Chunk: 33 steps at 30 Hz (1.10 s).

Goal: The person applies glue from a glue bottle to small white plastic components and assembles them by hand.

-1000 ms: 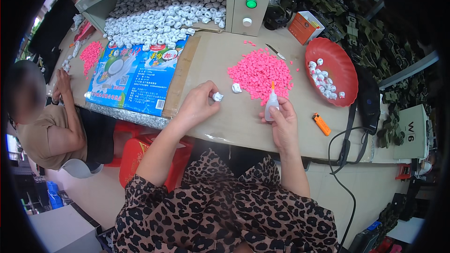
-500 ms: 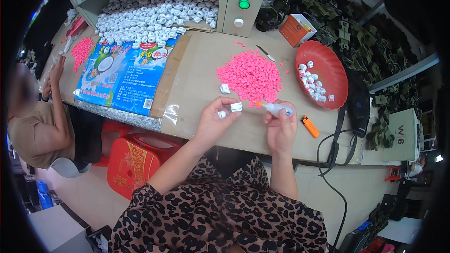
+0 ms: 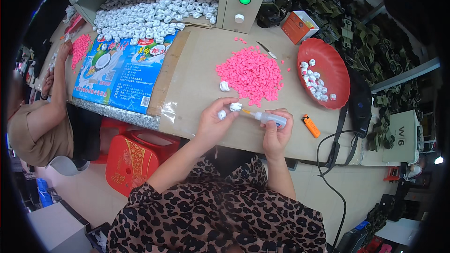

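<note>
Between the fingertips of my left hand (image 3: 213,124) is a small white moulded piece (image 3: 236,107), and a second white piece (image 3: 221,114) is tucked against the same hand's fingers. My right hand (image 3: 278,136) is closed round a translucent squeeze bottle (image 3: 272,119) with a thin orange-yellow nozzle (image 3: 246,111). The nozzle tip points left, at or very close to the pinched piece; contact cannot be made out. Beyond my hands lies a heap of small pink pieces (image 3: 251,75). One more white piece (image 3: 224,86) rests at the heap's left edge.
A red scalloped bowl (image 3: 323,49) with several white pieces stands right, near an orange lighter (image 3: 310,126) and a black cable (image 3: 320,159). A small knife (image 3: 267,50) lies behind the heap. Many white pieces (image 3: 154,14) fill the machine opening. A co-worker (image 3: 47,117) sits left.
The bottle has turned from pointing up-left toward the pink heap to pointing left, its nozzle now at the white piece in my left hand. The co-worker's arm has reached farther forward.
</note>
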### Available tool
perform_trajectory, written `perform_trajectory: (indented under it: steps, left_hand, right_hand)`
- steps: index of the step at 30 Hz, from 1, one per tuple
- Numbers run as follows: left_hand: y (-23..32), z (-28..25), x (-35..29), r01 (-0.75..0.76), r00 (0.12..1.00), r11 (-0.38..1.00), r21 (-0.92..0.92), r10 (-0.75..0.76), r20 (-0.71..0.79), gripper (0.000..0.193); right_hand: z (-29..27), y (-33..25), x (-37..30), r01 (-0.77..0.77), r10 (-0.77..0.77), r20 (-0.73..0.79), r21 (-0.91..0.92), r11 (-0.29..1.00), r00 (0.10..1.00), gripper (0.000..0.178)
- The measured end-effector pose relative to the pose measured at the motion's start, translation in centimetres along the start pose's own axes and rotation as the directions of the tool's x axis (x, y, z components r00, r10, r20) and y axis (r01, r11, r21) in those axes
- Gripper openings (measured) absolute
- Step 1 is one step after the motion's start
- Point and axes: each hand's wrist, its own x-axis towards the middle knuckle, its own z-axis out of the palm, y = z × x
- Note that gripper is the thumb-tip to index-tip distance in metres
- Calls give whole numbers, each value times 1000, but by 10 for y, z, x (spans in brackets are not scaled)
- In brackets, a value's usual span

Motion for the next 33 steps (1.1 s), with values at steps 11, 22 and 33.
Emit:
perform_trajectory:
  steps: [11,22,33]
  left_hand:
    - [-4,-2,0,0,1000,999,36,0,10,27]
    - [-1,-2,0,1,1000,998,60,-2,17,28]
    - [-2,-2,0,-1,1000,999,34,0,29,28]
  right_hand:
    - [-1,4,1,43,-40,44,-82,996,998,22]
    - [1,1,1,5,-3,27,-56,998,1000,24]
    - [0,5,2,27,-22,49,-114,993,999,23]
